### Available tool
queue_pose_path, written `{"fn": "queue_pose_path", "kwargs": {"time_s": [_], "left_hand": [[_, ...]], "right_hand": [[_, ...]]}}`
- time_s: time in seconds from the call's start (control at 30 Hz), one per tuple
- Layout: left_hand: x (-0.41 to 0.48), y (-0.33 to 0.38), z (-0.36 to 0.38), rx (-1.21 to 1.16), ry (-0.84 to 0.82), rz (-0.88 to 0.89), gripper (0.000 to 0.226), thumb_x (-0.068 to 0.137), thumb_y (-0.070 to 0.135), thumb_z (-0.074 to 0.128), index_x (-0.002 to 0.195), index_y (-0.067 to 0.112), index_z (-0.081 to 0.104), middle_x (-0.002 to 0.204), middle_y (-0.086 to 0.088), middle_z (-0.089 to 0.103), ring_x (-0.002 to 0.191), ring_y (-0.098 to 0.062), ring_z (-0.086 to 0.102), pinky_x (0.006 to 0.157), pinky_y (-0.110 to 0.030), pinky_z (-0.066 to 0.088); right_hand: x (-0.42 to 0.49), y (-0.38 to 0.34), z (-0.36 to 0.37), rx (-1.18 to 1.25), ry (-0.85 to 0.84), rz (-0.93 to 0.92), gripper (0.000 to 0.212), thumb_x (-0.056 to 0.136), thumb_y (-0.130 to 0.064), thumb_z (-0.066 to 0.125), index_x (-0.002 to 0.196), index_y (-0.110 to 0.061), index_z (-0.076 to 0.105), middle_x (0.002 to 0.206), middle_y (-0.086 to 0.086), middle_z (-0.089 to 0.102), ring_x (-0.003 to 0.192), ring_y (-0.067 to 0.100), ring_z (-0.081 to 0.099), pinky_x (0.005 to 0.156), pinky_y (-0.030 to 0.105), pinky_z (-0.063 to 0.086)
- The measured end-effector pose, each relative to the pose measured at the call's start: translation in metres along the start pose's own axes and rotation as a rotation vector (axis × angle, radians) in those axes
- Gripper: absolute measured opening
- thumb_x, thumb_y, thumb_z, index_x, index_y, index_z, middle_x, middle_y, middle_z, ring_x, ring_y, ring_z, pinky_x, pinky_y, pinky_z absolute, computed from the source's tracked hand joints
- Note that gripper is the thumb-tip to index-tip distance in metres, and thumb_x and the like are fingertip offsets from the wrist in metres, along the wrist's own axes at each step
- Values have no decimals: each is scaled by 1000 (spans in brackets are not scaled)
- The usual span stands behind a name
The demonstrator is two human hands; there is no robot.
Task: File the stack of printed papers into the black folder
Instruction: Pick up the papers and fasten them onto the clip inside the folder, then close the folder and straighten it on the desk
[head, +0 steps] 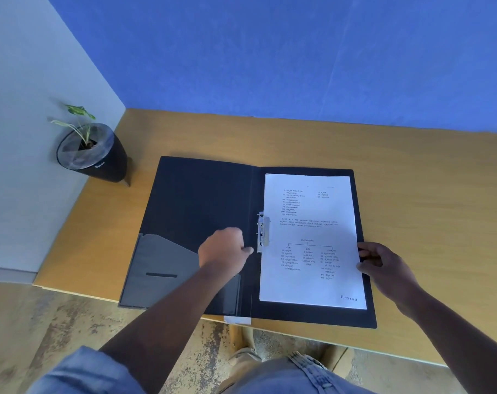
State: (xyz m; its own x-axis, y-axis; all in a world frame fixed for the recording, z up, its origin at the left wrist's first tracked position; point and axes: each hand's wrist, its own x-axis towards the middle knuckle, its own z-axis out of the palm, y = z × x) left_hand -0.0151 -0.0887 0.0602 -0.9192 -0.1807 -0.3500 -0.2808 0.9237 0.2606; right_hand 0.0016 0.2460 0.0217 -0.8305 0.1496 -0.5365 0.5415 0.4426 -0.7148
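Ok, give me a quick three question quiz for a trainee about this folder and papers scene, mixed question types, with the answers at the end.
1. True or false: the black folder lies closed on the table.
2. Which hand touches the outer edge of the printed papers? A) left hand B) right hand
3. Fill in: the metal clip sits along the papers' ____ edge.

Key: 1 false, it lies open. 2 B. 3 left, beside the folder's spine.
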Motion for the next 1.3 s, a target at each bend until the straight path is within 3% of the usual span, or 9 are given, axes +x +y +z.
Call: {"fn": "queue_pose_path", "kwargs": {"time_s": [0.17,0.3,0.47,0.57,0.7,0.9,1.0,1.1,1.3], "left_hand": [[-7,-49,-22,-177,281,-77,14,86,39,68,77,29,64,73,14,63,69,-13,61,52,-24,37],[-8,-99,-44,-186,504,-204,15,85,26,72,98,19,70,99,-4,65,89,-30,63,66,-35,48],[-1,-151,-57,-188,370,-420,38,92,25,62,129,15,59,128,-12,62,115,-38,56,88,-48,48],[3,-167,-61,-485,253,-507,37,94,18,61,129,10,57,113,-12,71,106,-34,62,87,-40,48],[-2,-174,-83,-897,261,-601,27,88,6,66,116,6,65,82,-11,66,73,-26,58,65,-32,43],[-34,-153,-143,-981,123,-341,17,87,11,71,103,16,71,69,4,73,60,-13,63,58,-30,42],[-47,-127,-158,-1054,47,-200,19,88,11,72,105,17,70,84,-5,77,65,-13,66,57,-30,41],[-55,-88,-161,-1075,24,-110,18,90,7,68,102,20,72,83,-8,72,63,-15,62,59,-32,41],[-62,5,-143,-1132,-68,114,24,90,3,65,106,20,71,74,-4,63,64,-16,58,60,-33,45]], "right_hand": [[-2,-1,1,-25,7,-12,39,87,-8,66,115,-34,60,105,-8,68,94,11,64,71,31,49],[-1,0,0,-43,6,-14,38,89,-6,64,118,-31,59,106,-6,68,94,13,63,73,35,50],[1,-3,1,-57,8,15,38,89,-3,62,118,-27,60,105,-5,68,94,14,64,71,35,49],[3,-5,4,-68,25,29,38,87,-3,65,117,-26,61,105,-3,68,94,17,64,75,38,49],[4,-8,6,-77,53,30,36,85,-2,67,115,-23,63,101,-1,69,92,18,64,81,42,48],[3,-12,7,-20,91,45,34,86,-2,67,117,-16,65,98,0,70,90,18,63,77,40,45],[1,-15,5,36,121,90,26,89,-8,63,114,-14,65,98,4,71,91,26,65,81,46,51],[-9,-20,-2,83,146,95,23,89,-16,64,111,-15,62,101,5,70,93,29,64,77,44,51],[-46,-51,-13,234,-37,-7,14,90,-16,68,102,-20,73,90,-2,78,83,18,73,74,35,56]]}}
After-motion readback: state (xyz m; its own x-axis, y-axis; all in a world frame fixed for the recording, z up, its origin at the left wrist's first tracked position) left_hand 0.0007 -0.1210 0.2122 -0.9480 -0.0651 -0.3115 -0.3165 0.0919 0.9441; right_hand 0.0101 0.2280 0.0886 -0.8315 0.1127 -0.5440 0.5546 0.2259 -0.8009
